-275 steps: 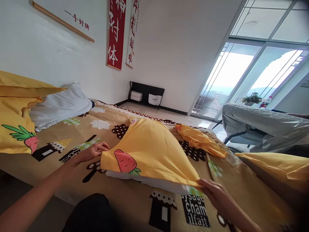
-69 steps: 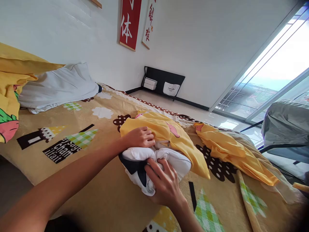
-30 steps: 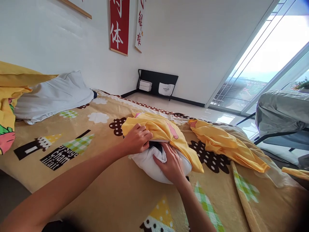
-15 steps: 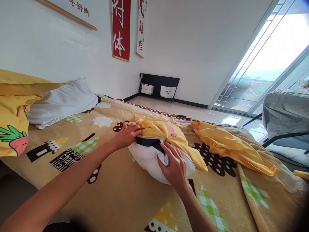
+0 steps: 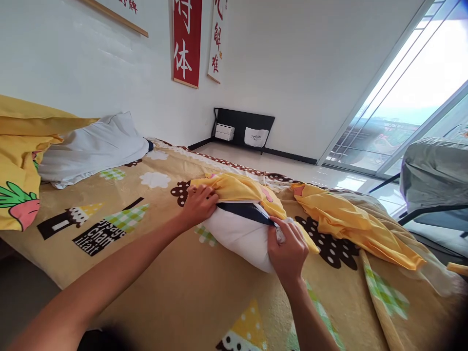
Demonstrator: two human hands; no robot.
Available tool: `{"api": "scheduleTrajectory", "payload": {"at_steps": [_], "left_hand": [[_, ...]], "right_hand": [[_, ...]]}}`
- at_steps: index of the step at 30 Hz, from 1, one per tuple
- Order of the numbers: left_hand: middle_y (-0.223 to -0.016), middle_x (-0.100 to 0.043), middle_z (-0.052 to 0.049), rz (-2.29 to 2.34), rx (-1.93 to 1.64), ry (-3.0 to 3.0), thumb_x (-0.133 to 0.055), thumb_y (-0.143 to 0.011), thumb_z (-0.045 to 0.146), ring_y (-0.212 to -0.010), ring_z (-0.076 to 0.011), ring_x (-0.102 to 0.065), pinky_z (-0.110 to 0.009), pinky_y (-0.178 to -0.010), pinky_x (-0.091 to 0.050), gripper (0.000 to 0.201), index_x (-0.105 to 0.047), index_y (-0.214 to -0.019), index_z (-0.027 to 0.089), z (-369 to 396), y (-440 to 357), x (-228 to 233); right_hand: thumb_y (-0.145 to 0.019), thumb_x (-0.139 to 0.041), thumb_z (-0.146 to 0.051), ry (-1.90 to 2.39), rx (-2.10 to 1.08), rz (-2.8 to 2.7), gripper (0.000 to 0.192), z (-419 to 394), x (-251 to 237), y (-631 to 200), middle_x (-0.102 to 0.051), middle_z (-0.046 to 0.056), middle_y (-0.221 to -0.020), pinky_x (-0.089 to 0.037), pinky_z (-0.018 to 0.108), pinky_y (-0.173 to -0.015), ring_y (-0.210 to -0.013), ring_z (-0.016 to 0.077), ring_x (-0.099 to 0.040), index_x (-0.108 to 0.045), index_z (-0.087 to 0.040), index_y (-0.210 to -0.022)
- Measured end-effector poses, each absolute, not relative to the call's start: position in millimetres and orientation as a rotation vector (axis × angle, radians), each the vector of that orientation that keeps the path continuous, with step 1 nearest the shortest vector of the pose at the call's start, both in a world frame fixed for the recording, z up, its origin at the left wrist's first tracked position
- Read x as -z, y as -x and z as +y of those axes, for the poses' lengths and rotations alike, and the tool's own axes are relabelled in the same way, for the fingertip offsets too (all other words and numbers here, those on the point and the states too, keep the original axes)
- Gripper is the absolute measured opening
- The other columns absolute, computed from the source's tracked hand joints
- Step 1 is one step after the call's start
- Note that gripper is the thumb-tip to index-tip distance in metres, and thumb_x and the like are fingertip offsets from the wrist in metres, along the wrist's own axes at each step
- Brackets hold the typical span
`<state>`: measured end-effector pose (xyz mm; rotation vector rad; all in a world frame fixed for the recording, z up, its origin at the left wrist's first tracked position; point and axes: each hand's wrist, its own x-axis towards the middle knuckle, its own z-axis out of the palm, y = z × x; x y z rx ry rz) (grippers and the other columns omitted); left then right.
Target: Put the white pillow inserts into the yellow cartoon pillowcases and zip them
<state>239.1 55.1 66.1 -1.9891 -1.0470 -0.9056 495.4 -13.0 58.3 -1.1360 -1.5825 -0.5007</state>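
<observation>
A white pillow [image 5: 239, 236] with a navy band [image 5: 243, 211] lies partly inside a yellow pillowcase [image 5: 237, 187], its near side bare. My left hand [image 5: 200, 205] is closed on the pillowcase's edge at the left end of the opening, knuckles up. At the opening's right end, my right hand [image 5: 290, 251] pinches the pillow's corner, where crumpled white fabric shows between thumb and fingers. The pillowcase's far part rests on the tan patterned blanket [image 5: 175, 297] beneath.
Another yellow cloth [image 5: 351, 224] lies crumpled to the right. At the left are a white pillow [image 5: 98, 146] and yellow fabric [image 5: 18, 161] with a printed carrot-like figure. Beyond the bed stands a low black rack [image 5: 243, 124]; a grey-covered chair [image 5: 435, 170] is at the right.
My right hand has moved right and closed on the pillow's corner, drawing the navy band straighter. My left hand keeps its hold, and the view has shifted slightly.
</observation>
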Motion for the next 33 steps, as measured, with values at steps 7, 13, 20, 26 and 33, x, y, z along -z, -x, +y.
{"api": "scheduleTrajectory", "payload": {"at_steps": [7,13,20,26,33], "left_hand": [[-0.143,-0.044,-0.012,-1.300,0.773,2.282,-0.046,-0.073,0.006,-0.127,-0.0311,-0.037,-0.048,-0.094,-0.030,0.055,-0.061,-0.122,0.026,59,-203,-66],[-0.115,-0.055,-0.012,-1.437,0.750,2.358,-0.053,-0.082,0.017,-0.103,-0.0291,-0.047,-0.045,-0.088,-0.035,0.051,-0.058,-0.131,0.031,69,-203,-65],[-0.102,-0.052,-0.007,-1.570,0.910,2.637,-0.055,-0.080,0.020,-0.101,-0.0252,-0.049,-0.040,-0.085,-0.039,0.029,-0.069,-0.106,0.022,93,-249,-82],[-0.095,-0.055,-0.007,-1.769,1.381,2.135,-0.047,-0.085,0.014,-0.098,-0.0251,-0.047,-0.046,-0.086,-0.036,0.022,-0.065,-0.072,0.018,97,-286,-75],[-0.115,-0.052,-0.010,-1.756,1.483,1.904,-0.045,-0.087,0.013,-0.106,-0.0282,-0.042,-0.047,-0.086,-0.035,0.020,-0.064,-0.088,0.021,83,-319,-87]], "right_hand": [[-0.089,-0.051,-0.021,1.190,0.442,-1.555,0.019,-14,-60,-494,-0.070,0.006,-0.083,-0.045,0.032,-0.075,-0.082,0.0208,-0.062,-0.069,-0.019,-0.094],[-0.088,-0.053,-0.021,1.170,0.428,-1.539,0.017,-12,-61,-498,-0.070,0.006,-0.083,-0.047,0.032,-0.078,-0.082,0.0211,-0.063,-0.069,-0.018,-0.092],[-0.089,-0.055,-0.022,1.105,0.347,-1.529,0.021,-11,-68,-512,-0.068,0.004,-0.085,-0.047,0.030,-0.075,-0.081,0.0177,-0.062,-0.072,-0.020,-0.101],[-0.092,-0.047,-0.017,1.008,0.376,-1.771,0.036,-13,-69,-514,-0.047,0.000,-0.068,-0.042,0.027,-0.066,-0.065,0.0132,-0.047,-0.068,-0.025,-0.121],[-0.089,-0.040,-0.015,1.358,0.647,-2.075,0.055,-19,-62,-499,-0.054,0.005,-0.074,-0.032,0.029,-0.054,-0.081,0.0208,-0.051,-0.051,-0.033,-0.139]]}}
